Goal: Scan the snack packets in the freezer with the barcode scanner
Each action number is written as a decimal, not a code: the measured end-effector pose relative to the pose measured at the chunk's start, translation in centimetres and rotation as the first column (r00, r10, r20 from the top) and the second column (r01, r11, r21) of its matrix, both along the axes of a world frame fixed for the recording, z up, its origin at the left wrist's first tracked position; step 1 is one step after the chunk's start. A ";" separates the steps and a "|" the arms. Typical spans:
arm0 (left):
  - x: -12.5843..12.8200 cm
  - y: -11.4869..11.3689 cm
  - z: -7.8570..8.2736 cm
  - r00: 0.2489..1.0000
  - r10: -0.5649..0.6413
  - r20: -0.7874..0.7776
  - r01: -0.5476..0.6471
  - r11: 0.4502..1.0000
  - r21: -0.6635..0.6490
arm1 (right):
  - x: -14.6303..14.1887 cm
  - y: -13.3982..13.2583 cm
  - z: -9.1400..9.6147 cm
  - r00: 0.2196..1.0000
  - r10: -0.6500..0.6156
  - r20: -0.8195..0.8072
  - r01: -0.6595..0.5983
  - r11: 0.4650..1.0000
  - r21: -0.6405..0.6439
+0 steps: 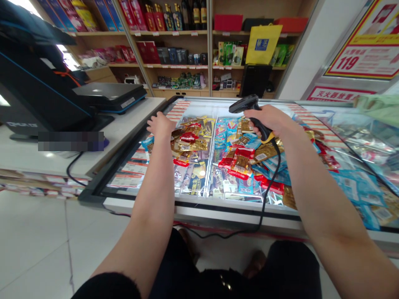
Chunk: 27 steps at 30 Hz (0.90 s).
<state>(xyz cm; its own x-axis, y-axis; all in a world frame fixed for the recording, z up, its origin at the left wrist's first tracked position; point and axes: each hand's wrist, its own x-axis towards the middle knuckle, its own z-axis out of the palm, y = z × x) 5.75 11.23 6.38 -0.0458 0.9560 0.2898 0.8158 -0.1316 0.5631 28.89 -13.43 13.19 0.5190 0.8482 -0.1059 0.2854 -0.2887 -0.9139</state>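
My right hand (270, 120) is wrapped round the grip of a black barcode scanner (245, 104), with its head pointing to the left. A black cable (268, 187) hangs from the scanner's handle and loops down in front of the chest freezer (224, 209). My left hand (161, 125) is over the freezer's left part with its fingers apart and nothing visible in it. Beside it lie gold and red packets (190, 143). Below the scanner is a heap of red, gold and blue packets (243, 160); whether all lie on the glass or under it I cannot tell.
A counter (124, 128) on the left carries a weighing scale (109, 95) and a black checkout terminal (34, 91). Shelves (174, 33) with bottles and boxes stand behind the freezer. A yellow bag (264, 45) is at the back. More blue packets (358, 187) lie at right.
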 end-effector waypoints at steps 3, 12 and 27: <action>1.3 -1.4 0.4 0.992 -0.035 -0.119 0.041 0.998 0.052 | 1.3 -0.3 0.0 0.998 -0.054 -0.020 0.054 0.998 0.012; 8.4 -12.0 1.3 0.240 -0.961 -0.136 0.825 0.276 -0.492 | 2.9 -1.3 0.5 0.994 -0.106 0.002 0.105 0.991 0.088; 14.1 -11.4 -1.4 0.499 -0.858 -0.121 0.811 0.511 -0.285 | 2.8 -1.5 1.0 0.995 -0.103 0.012 0.101 0.989 0.110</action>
